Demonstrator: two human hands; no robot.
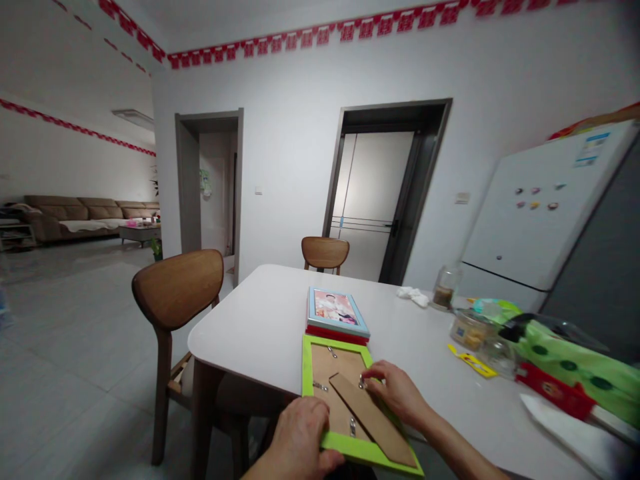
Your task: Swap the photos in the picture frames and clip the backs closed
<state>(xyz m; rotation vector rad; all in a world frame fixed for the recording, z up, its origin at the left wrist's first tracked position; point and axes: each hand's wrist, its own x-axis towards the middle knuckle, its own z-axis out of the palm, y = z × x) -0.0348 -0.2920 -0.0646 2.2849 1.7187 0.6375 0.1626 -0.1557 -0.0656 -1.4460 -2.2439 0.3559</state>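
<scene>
A green picture frame (308,367) lies back side up at the table's near edge, with a brown backing board, a slanted brown stand (373,420) and several metal clips. My left hand (303,433) grips its lower left edge, thumb near the bottom rim. At the right edge, the fingers of my right hand (393,387) are pinched on a metal clip (361,382). Just beyond the green frame, a light blue frame with a photo (335,308) rests on top of a red one (336,335).
The white table (240,313) has wooden chairs at its left (180,290) and far side (325,252). On the right are a glass jar (445,290), a round container (471,329), a yellow item (473,361), a green bag (575,357) and crumpled tissue (414,296).
</scene>
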